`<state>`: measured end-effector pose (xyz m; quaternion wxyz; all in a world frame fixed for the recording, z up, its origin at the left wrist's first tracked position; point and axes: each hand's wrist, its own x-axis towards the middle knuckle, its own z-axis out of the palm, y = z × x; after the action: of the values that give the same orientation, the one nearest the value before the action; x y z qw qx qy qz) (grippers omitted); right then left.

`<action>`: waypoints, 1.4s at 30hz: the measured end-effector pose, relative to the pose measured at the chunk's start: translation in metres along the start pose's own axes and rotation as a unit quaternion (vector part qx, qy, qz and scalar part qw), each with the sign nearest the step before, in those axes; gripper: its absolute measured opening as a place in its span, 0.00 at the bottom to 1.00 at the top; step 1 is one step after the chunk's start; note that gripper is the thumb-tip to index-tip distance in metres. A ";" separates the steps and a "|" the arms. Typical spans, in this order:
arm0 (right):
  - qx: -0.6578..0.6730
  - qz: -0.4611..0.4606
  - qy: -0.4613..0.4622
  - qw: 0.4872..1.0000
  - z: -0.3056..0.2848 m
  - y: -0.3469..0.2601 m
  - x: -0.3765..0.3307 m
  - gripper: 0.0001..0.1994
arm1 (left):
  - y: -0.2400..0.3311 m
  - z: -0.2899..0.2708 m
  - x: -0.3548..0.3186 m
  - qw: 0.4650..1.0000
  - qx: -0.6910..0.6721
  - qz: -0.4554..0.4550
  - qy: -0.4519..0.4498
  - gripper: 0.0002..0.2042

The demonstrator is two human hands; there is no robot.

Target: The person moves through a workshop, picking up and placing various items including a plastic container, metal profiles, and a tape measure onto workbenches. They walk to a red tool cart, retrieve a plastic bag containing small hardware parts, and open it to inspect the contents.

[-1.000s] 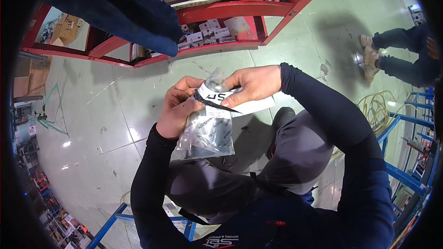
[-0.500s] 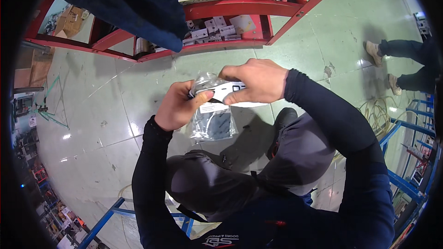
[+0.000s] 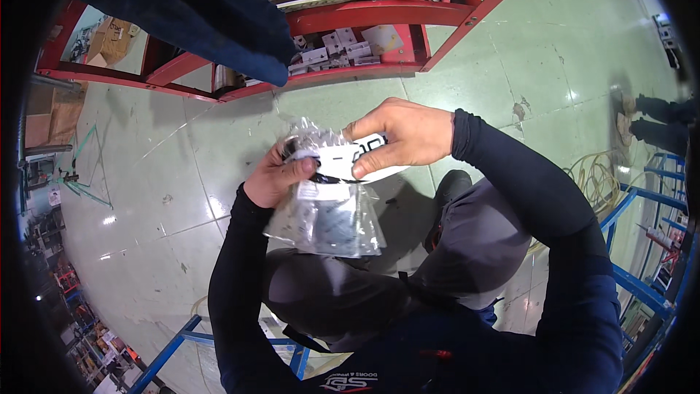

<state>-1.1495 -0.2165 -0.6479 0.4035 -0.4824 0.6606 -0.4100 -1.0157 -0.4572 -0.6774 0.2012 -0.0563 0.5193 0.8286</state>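
Observation:
Between my hands is a clear plastic bag (image 3: 328, 230) with dark flat contents and a small white label. My left hand (image 3: 268, 181) is closed on the gathered upper part of the bag, its thumb on top. Stretching from there to the right is a white printed strip (image 3: 337, 163) with dark marks. My right hand (image 3: 415, 133) pinches this strip between thumb and fingers. Whether the strip is joined to the bag cannot be told. The bag hangs spread out above my knees.
A red metal rack (image 3: 379, 13) stands ahead, with small pale metal blocks (image 3: 337, 47) on its lower shelf. Blue cloth (image 3: 211, 14) hangs over its left part. Blue metal frames (image 3: 642, 292) and a coiled pale hose (image 3: 594, 179) are at right. Another person's legs (image 3: 660, 124) show far right.
The bag has swung lower and spread wider, and my left hand has shifted slightly left. More of the white strip shows. The other person's legs have moved farther right.

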 end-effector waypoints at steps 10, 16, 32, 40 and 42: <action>-0.262 0.058 0.120 0.956 0.012 -0.009 0.004 0.12 | -0.006 -0.002 0.025 0.858 0.437 0.174 0.205 0.16; -0.255 0.103 0.190 0.943 0.017 -0.006 0.010 0.11 | -0.005 0.031 0.032 0.812 0.537 0.208 0.095 0.35; -0.129 0.049 0.148 0.979 0.007 0.006 0.010 0.24 | -0.031 0.006 0.047 0.873 0.445 0.115 0.162 0.30; -0.194 0.189 0.109 0.957 -0.006 0.002 0.007 0.28 | -0.018 0.007 0.039 0.951 0.281 0.044 0.121 0.21; -0.232 0.219 0.097 0.943 -0.007 0.001 0.006 0.30 | -0.013 0.007 0.033 0.958 0.263 0.040 0.105 0.21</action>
<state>-1.1580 -0.2215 -0.6471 0.2944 -0.3639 0.8628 -0.1910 -1.0402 -0.4373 -0.6952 0.1198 -0.0673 0.7389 0.6597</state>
